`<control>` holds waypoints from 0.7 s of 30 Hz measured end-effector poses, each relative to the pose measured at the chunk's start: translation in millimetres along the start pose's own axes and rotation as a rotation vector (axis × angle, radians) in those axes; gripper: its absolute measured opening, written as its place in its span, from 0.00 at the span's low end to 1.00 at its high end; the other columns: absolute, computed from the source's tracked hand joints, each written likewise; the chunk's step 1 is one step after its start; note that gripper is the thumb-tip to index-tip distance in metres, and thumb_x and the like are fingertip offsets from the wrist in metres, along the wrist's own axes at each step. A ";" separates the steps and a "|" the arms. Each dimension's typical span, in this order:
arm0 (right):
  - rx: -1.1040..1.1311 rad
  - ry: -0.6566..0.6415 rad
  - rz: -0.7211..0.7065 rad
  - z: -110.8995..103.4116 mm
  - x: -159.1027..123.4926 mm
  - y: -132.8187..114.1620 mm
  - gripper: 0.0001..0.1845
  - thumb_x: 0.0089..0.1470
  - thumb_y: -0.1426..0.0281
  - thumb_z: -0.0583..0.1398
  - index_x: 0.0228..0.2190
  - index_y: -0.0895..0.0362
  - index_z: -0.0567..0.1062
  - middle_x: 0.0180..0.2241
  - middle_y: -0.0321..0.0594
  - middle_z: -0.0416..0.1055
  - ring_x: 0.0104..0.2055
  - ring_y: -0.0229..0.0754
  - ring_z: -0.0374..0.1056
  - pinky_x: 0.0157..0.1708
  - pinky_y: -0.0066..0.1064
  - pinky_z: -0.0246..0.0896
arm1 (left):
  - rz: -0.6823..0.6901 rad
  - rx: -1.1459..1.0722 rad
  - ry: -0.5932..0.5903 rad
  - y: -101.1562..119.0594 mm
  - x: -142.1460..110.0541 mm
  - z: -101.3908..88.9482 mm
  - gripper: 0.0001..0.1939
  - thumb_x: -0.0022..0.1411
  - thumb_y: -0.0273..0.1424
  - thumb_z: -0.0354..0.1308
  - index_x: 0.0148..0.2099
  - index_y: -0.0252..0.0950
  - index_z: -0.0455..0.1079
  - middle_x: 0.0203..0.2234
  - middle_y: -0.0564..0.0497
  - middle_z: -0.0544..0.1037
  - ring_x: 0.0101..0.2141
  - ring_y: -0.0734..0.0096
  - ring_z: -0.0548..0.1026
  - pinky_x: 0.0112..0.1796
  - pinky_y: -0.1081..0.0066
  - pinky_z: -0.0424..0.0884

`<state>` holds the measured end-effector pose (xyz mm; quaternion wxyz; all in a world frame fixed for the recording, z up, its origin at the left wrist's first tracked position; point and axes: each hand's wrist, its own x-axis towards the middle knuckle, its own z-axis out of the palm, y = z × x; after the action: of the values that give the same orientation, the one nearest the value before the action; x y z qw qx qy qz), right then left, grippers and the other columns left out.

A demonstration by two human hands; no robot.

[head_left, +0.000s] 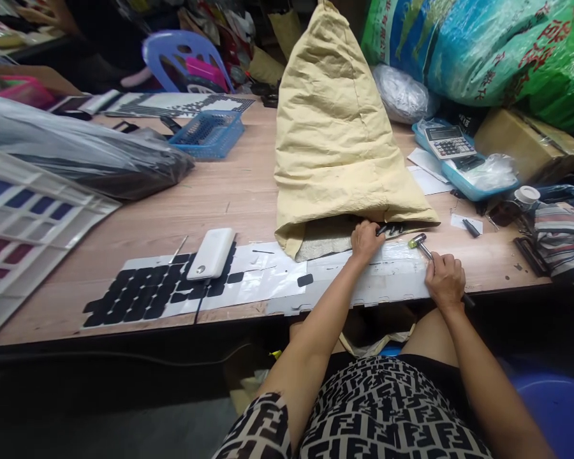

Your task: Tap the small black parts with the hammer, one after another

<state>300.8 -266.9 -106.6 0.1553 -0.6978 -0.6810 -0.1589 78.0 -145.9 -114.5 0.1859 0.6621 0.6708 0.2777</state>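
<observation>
My right hand (444, 278) is wrapped round the handle of a small hammer (418, 241), whose head has a yellowish face and rests low over the work surface. At the mouth of a pale yellow sack (337, 146), my left hand (366, 240) is closed, with a small dark piece showing beside its fingers. What that piece is I cannot make out. Both hands are over a whitish sheet (392, 280) along the table's front edge. Small dark and shiny bits lie by the sack's opening, just right of my left hand.
On the table (153, 223), a white power bank (212, 254) lies on black rounded pieces (138, 296). A blue basket (210, 134) stands farther back. To the right are a calculator (448, 141) in a blue tray (483, 185), a lidded jar (509, 207) and striped cloth (564, 239).
</observation>
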 end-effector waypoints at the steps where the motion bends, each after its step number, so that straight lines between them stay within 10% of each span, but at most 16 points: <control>1: -0.001 0.001 -0.001 -0.4 0.1 -0.2 0.18 0.62 0.68 0.54 0.50 0.57 0.77 0.38 0.48 0.68 0.39 0.48 0.56 0.36 0.38 0.47 | 0.016 -0.012 0.011 -7.3 -6.6 -6.8 0.08 0.58 0.30 0.65 0.41 0.39 0.80 0.38 0.44 0.78 0.43 0.53 0.73 0.43 0.60 0.70; 8: -0.023 -0.020 0.010 -0.4 0.4 -2.1 0.18 0.64 0.66 0.52 0.49 0.56 0.77 0.39 0.47 0.69 0.40 0.49 0.57 0.36 0.38 0.47 | 0.205 -0.218 -0.169 -54.0 -64.2 -48.2 0.11 0.58 0.30 0.66 0.44 0.40 0.80 0.36 0.51 0.77 0.39 0.64 0.72 0.42 0.66 0.70; 21: 0.099 -0.055 0.052 0.4 3.4 3.9 0.17 0.62 0.67 0.54 0.47 0.56 0.78 0.39 0.48 0.69 0.40 0.48 0.58 0.39 0.38 0.52 | 0.195 -0.210 -0.136 -52.6 -75.7 -39.4 0.10 0.60 0.32 0.66 0.45 0.42 0.80 0.37 0.50 0.76 0.43 0.61 0.72 0.47 0.63 0.69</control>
<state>304.9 -263.8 -105.5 0.1747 -0.7107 -0.6738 -0.1018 16.5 -224.3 -125.4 0.2711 0.7183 0.5565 0.3176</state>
